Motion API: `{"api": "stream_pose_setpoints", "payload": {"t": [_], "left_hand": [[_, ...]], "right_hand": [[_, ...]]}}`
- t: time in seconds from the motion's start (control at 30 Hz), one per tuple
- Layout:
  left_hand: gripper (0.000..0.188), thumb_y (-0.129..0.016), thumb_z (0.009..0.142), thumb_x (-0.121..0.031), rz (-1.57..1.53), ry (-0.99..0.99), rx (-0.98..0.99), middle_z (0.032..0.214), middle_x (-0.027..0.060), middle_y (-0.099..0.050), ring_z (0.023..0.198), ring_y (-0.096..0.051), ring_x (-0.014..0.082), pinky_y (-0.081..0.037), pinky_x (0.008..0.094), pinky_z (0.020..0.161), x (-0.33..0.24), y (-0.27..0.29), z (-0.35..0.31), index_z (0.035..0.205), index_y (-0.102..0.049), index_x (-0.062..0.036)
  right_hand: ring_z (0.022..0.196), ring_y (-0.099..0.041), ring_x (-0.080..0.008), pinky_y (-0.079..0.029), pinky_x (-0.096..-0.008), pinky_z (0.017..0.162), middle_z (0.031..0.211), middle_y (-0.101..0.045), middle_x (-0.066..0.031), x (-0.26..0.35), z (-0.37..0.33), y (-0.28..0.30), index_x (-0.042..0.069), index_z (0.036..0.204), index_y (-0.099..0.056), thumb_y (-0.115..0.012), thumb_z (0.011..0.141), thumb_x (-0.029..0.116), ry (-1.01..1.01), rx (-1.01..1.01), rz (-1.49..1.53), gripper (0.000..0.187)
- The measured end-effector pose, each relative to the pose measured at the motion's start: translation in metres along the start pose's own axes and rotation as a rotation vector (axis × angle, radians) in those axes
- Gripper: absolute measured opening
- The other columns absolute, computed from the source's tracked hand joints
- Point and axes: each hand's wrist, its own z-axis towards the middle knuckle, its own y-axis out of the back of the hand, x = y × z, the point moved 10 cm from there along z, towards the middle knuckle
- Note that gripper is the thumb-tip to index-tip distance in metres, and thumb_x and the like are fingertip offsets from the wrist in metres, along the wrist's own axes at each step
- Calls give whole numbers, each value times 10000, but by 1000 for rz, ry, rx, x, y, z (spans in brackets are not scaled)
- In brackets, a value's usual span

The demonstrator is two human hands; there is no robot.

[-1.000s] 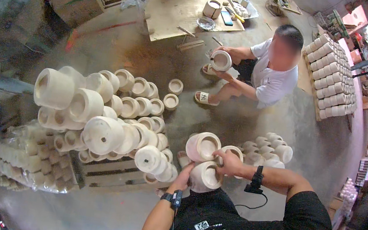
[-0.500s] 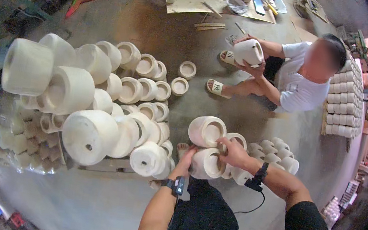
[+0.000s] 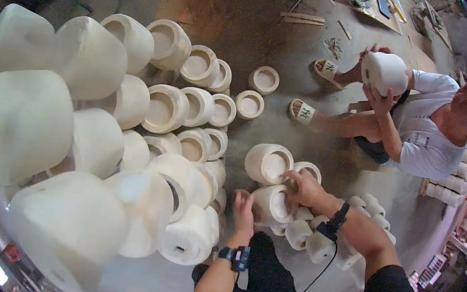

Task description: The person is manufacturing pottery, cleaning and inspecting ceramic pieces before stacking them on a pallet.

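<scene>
The rim of a pale hollow pot [image 3: 265, 205] is touched by the right hand [image 3: 306, 190], while the left hand [image 3: 244, 212] is held just beside it, fingers loosely uncurled. A rounded white pot [image 3: 386, 73] is grasped by a seated co-worker [image 3: 435, 135]. The left side is filled by stacked pale pots [image 3: 93, 59].

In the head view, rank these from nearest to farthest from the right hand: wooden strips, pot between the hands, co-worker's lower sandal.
1. Pot between the hands: just left of the right hand.
2. Co-worker's lower sandal: ahead, on the floor.
3. Wooden strips: farthest ahead, near the top.
</scene>
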Motion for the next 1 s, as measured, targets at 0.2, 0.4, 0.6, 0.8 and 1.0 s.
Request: {"api": "stream_pose_setpoints", "payload": {"t": [0.2,0.4,0.6,0.8,1.0], "left_hand": [[550,-583,955,-235,397,-44,136,1378,170,-493,1267,-475,239,-375,345,1046,32,39,-76,1413,-378,-8],[424,-624,912,-343,751,75,91,1074,159,-634,992,-606,272,-468,381,895,93,169,-197,1206,-584,-40],[302,-572,945,-241,752,298,-267,1198,201,-617,1061,-608,358,-497,461,855,110,305,-305,1201,-611,-86],[289,-568,942,-239,1010,151,-57,1178,207,-618,1042,-608,369,-495,469,841,108,258,-224,1179,-615,-81],[276,-564,939,-237,1179,1,57,1159,213,-619,1023,-607,380,-494,477,828,71,207,-189,1158,-618,-77]], "right_hand": [[932,-568,-416,-469,-476,809,1010,-534,-239,-27,74,-30,160,1261,-528,-749,691,90,-63,-81,-76,615],[957,-574,-384,-449,-482,804,1002,-546,-217,-68,140,-76,122,1180,-558,-691,754,124,-274,-268,286,446],[1135,-449,-361,-384,-460,928,1223,-432,-222,-108,141,-127,45,1293,-375,-580,874,320,-401,-431,709,541],[986,-563,-416,-458,-497,855,1097,-572,-245,-100,117,-128,72,1269,-468,-574,846,277,-341,-277,-14,482],[851,-632,-425,-509,-498,746,928,-655,-248,-72,25,-140,31,1050,-602,-598,816,237,-147,-140,255,313]]}}
